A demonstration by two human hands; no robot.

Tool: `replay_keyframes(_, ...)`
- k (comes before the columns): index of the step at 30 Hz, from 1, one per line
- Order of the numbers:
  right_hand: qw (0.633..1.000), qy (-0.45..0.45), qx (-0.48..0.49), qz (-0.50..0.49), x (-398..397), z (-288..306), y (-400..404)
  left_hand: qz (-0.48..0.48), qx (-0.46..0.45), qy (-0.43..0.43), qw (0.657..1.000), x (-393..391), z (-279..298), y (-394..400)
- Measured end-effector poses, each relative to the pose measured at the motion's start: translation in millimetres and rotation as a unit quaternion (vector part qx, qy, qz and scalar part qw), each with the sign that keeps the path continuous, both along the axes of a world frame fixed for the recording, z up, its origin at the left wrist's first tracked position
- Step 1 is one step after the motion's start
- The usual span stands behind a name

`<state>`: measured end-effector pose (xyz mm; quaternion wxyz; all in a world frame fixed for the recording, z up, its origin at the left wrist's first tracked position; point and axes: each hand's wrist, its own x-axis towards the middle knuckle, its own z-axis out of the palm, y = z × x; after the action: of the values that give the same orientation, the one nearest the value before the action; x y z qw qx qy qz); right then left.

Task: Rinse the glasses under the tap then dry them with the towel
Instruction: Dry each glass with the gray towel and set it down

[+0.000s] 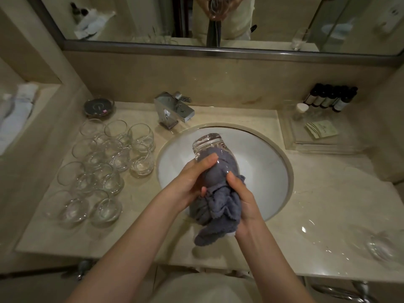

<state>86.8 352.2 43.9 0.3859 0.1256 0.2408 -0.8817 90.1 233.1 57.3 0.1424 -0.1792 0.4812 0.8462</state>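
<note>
A beige marble table (317,193) is seen below a wall mirror (273,22), with a white round sink (266,171) set into it. A clear tray (314,145) with a row of dark bottles (330,99) behind it is noted at the far right. A cluster of empty glasses (105,162) is stood left of the sink, a chrome tap (175,110) behind it. Over the basin, one glass (208,145) is held tilted, base away, gripped by the left hand (192,182). A grey towel (216,204) is stuffed into its mouth and clutched by the right hand (242,202), hiding the rim.
</note>
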Motion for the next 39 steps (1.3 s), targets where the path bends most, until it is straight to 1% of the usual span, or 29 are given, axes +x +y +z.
replay_keyframes(3, 1.0, 0.006, 0.025, 0.015, -1.0, -7.6, -3.5, 0.034, -0.035, -0.019, 0.999, 7.8, -2.9, 3.7)
replay_keyframes(9, 0.999, 0.011, 0.024, 0.021, -2.2, -6.9, -11.1, 0.097, -0.016, -0.051, 0.994, 8.8, -9.8, -2.6)
replay_keyframes(13, 0.997, -0.004, 0.061, 0.036, -1.0, -9.2, -13.6, 0.125, -0.021, -0.076, 0.989, 3.0, -7.9, -17.0)
replay_keyframes(15, 0.996, -0.014, 0.069, 0.055, 3.1, -11.9, -9.2, 0.157, -0.02, -0.088, 0.983, -1.5, -5.7, -32.7)
replay_keyframes(17, 0.994, -0.005, 0.074, 0.075, 6.5, -12.4, -4.1, 0.155, -0.058, -0.109, 0.98, -1.8, -5.6, -53.7)
replay_keyframes(19, 0.994, 0.011, 0.075, 0.083, 7.6, -11.9, -0.9, 0.119, -0.152, -0.132, 0.972, 4.1, -8.8, -72.6)
replay_keyframes(21, 0.995, 0.007, 0.066, 0.078, 6.3, -13.3, -0.4, 0.113, -0.254, -0.142, 0.95, 11.1, -15.7, -87.4)
replay_keyframes(22, 0.996, 0.004, 0.059, 0.073, 5.0, -14.3, -0.8, 0.122, -0.29, -0.145, 0.938, 14.3, -18.1, -92.5)
replay_keyframes(27, 0.998, -0.002, 0.036, 0.046, 0.1, -15.3, -4.9, 0.189, -0.383, -0.112, 0.897, 27.7, -21.9, -105.1)
replay_keyframes(31, 0.998, -0.022, 0.039, 0.044, 0.1, -19.2, -7.4, 0.142, -0.516, -0.103, 0.838, 36.4, -30.4, -110.9)
replay_keyframes(34, 0.995, -0.036, 0.057, 0.068, 0.5, -22.3, -10.2, 0.128, -0.559, -0.097, 0.814, 43.2, -42.4, -112.6)
replay_keyframes(39, 0.993, -0.054, 0.078, 0.076, 1.1, -29.6, -11.4, 0.109, -0.625, -0.092, 0.767, 50.3, -55.1, -121.2)
